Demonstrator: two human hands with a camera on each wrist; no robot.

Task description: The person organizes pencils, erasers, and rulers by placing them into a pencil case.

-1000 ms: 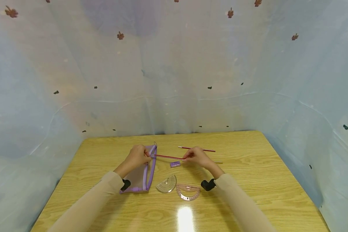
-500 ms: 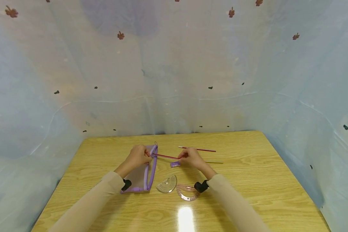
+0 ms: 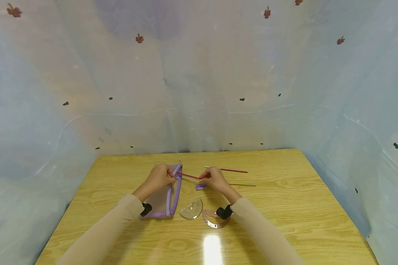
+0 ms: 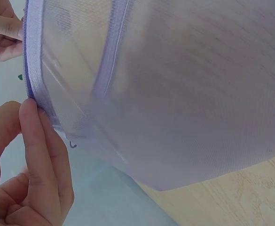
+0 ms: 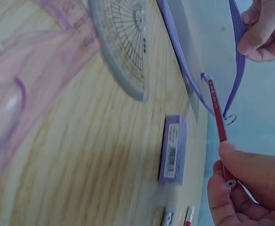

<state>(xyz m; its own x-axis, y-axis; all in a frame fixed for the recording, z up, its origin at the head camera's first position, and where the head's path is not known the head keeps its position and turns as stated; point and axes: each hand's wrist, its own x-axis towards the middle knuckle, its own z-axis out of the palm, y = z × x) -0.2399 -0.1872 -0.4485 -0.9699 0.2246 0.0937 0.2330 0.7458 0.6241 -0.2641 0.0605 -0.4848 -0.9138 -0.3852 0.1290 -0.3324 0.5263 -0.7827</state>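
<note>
Before me on the wood-grain table (image 3: pixel 295 217) I see a clear protractor (image 3: pixel 191 209) with a pink protractor (image 3: pixel 209 223) just beside it on my right. Farther from me lie a purple eraser (image 5: pixel 173 149) bearing a barcode label, a gold-coloured pencil (image 3: pixel 243 184) and, farthest back, a loose red pencil (image 3: pixel 233 170). Behind the table I face a pale curtain (image 3: pixel 199 73) dotted with brown leaf shapes.

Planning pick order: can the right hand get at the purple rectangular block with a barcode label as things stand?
Probably not right now: the block lies uncovered close to the right hand, but that hand's fingers pinch a slim red pencil.
</note>
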